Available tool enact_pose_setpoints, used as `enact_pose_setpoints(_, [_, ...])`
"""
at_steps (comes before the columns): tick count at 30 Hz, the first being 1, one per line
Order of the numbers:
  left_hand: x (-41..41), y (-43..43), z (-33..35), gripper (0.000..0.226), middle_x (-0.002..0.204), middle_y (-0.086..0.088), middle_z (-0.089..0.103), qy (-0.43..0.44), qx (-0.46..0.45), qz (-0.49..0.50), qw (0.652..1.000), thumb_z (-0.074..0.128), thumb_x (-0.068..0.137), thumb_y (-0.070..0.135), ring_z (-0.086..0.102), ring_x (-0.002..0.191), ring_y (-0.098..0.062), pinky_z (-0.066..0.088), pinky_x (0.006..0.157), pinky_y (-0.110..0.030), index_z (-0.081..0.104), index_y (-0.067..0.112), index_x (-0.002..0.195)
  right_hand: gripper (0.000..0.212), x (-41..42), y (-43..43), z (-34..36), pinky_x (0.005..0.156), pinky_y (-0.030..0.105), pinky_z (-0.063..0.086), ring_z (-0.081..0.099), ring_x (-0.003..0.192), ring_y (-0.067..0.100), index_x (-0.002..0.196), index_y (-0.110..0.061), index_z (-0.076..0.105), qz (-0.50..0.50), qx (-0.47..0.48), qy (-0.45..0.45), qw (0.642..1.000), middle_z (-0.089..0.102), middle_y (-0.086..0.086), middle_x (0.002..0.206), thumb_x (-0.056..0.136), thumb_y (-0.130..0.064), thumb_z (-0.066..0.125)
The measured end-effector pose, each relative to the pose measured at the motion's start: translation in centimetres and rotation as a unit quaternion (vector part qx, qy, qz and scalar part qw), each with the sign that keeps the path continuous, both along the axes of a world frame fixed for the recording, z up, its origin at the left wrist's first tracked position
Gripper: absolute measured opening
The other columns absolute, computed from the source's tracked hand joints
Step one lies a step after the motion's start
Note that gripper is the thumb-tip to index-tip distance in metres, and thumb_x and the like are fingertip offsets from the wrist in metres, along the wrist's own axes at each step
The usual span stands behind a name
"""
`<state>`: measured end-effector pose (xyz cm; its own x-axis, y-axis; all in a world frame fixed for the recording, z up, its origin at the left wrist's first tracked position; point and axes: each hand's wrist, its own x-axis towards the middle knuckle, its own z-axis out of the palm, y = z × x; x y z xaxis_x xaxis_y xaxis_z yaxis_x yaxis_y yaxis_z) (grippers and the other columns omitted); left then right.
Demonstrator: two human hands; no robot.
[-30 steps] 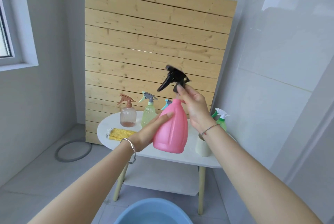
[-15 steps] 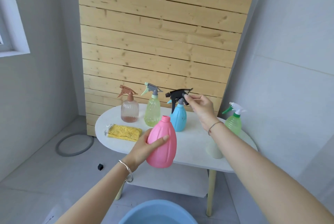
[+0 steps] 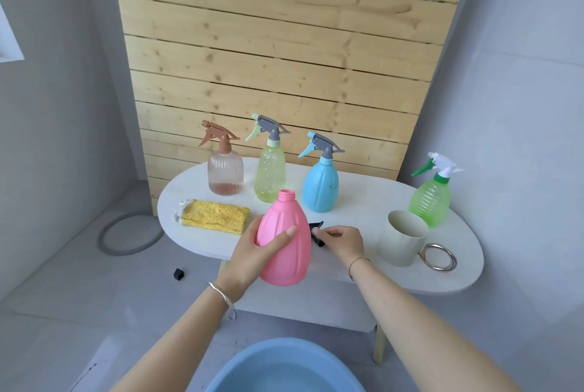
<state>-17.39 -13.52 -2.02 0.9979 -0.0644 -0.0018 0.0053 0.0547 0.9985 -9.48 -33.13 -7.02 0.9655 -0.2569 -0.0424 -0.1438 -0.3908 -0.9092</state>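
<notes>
Since the round blue plastic basin (image 3: 284,369) sits right below me, nearest the camera, I judge that any slip of the capless pink plastic bottle (image 3: 284,243) would drop it toward that basin or the floor. My left hand (image 3: 252,252) grasps it only around the belly, thumb across the front and fingers behind, and the smooth ribbed wall offers little purchase. The bottle hangs roughly upright in front of the table's near edge with its threaded neck open, so a tilt could spill its contents, though I cannot tell if it holds anything. Just beyond, my right hand (image 3: 343,241) is low over the white oval tabletop (image 3: 363,211), wrist bent down, fingers curled in a pinch on the black plastic trigger spray head (image 3: 317,232). The bottle partly hides that head, and if set down this near the edge it might tip off. Farther right, the cream mug with a metal ring handle (image 3: 401,241) stands close enough for my forearm to knock.
</notes>
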Motion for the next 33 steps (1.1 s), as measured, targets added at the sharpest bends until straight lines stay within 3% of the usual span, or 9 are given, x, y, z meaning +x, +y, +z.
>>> enact_pose_setpoints(5, [-0.2,-1.0,-0.5,0.069,0.107,0.008,0.068,0.004,-0.001,-0.006,1.0,0.079,0.061,0.057,0.067,0.09,-0.003,0.051,0.063,-0.014,0.057,0.03,0.12,0.028,0.0,-0.9,0.6,0.077,0.021,0.045,0.063,0.086,0.01,0.089,-0.012,0.073,-0.027,-0.009,-0.044,0.999,0.071,-0.004,0.091,0.075,-0.037,0.076])
enact_pose_setpoints(10, [-0.4,-1.9,-0.8,0.072,0.109,0.006,0.067,0.006,-0.006,0.0,1.0,0.077,0.056,0.056,0.065,0.095,-0.007,0.051,0.062,-0.013,0.057,0.029,0.119,0.016,-1.9,-4.1,5.0,0.061,0.018,0.04,0.046,0.062,0.01,0.084,-0.018,0.068,-0.046,-0.006,-0.133,0.99,0.059,-0.013,0.071,0.081,-0.033,0.073])
enact_pose_setpoints(12, [-0.6,-2.7,-0.6,0.079,0.111,0.006,0.067,0.002,-0.004,-0.007,1.0,0.076,0.049,0.064,0.065,0.097,-0.008,0.051,0.066,-0.016,0.056,0.031,0.118,0.013,-2.6,-6.3,6.1,0.063,0.022,0.043,0.05,0.062,0.011,0.08,-0.019,0.067,-0.08,-0.042,-0.177,0.98,0.064,-0.011,0.074,0.08,-0.03,0.074])
enact_pose_setpoints(15, [-1.0,-4.0,-0.4,0.073,0.112,0.005,0.066,0.0,-0.004,-0.021,1.0,0.082,0.056,0.061,0.064,0.098,-0.008,0.051,0.067,-0.016,0.056,0.03,0.117,0.021,-3.6,-9.9,6.2,0.078,0.033,0.044,0.057,0.085,0.017,0.089,-0.018,0.066,-0.168,-0.133,-0.193,0.957,0.068,-0.004,0.094,0.078,-0.034,0.074])
enact_pose_setpoints(19, [-1.9,-5.9,-0.2,0.064,0.112,0.005,0.064,0.001,0.001,-0.03,1.0,0.081,0.06,0.054,0.063,0.098,-0.007,0.05,0.068,-0.016,0.056,0.031,0.113,0.04,-5.0,-14.5,3.7,0.096,0.043,0.038,0.051,0.114,0.032,0.11,-0.013,0.062,-0.249,-0.137,-0.067,0.956,0.06,0.008,0.118,0.083,-0.042,0.067])
enact_pose_setpoints(22, [-2.9,-6.8,-0.4,0.054,0.111,0.006,0.064,0.003,-0.007,-0.041,0.999,0.08,0.069,0.043,0.063,0.095,-0.004,0.051,0.066,-0.013,0.055,0.031,0.115,0.027,-6.3,-15.8,1.4,0.078,0.034,0.045,0.055,0.092,0.027,0.088,-0.013,0.061,-0.235,-0.018,-0.026,0.971,0.065,0.005,0.093,0.089,-0.04,0.061])
enact_pose_setpoints(24, [-3.4,-6.9,-0.7,0.062,0.112,0.008,0.064,0.004,-0.004,-0.045,0.999,0.079,0.065,0.048,0.062,0.097,-0.003,0.052,0.066,-0.014,0.054,0.03,0.119,0.027,-7.3,-15.7,0.6,0.063,0.027,0.037,0.048,0.08,0.022,0.08,-0.009,0.056,-0.225,0.043,-0.043,0.973,0.054,0.002,0.074,0.093,-0.033,0.058])
enact_pose_setpoints(30, [-5.5,-6.5,-1.3,0.072,0.113,0.005,0.064,0.014,0.013,-0.038,0.999,0.077,0.059,0.053,0.063,0.1,-0.009,0.051,0.07,-0.018,0.053,0.027,0.122,0.039,-10.4,-14.4,1.4,0.056,0.027,0.026,0.032,0.063,0.016,0.063,-0.015,0.036,-0.196,0.076,-0.079,0.974,0.036,0.0,0.064,0.098,-0.024,0.048])
enact_pose_setpoints(33, [-6.6,-5.9,-1.8,0.082,0.113,0.003,0.064,0.021,0.016,-0.025,0.999,0.076,0.047,0.064,0.063,0.101,-0.012,0.053,0.076,-0.026,0.053,0.029,0.117,0.039,-11.8,-13.9,2.7,0.057,0.027,0.026,0.032,0.062,0.016,0.063,-0.015,0.034,-0.184,0.089,-0.1,0.974,0.036,0.0,0.063,0.099,-0.024,0.046])
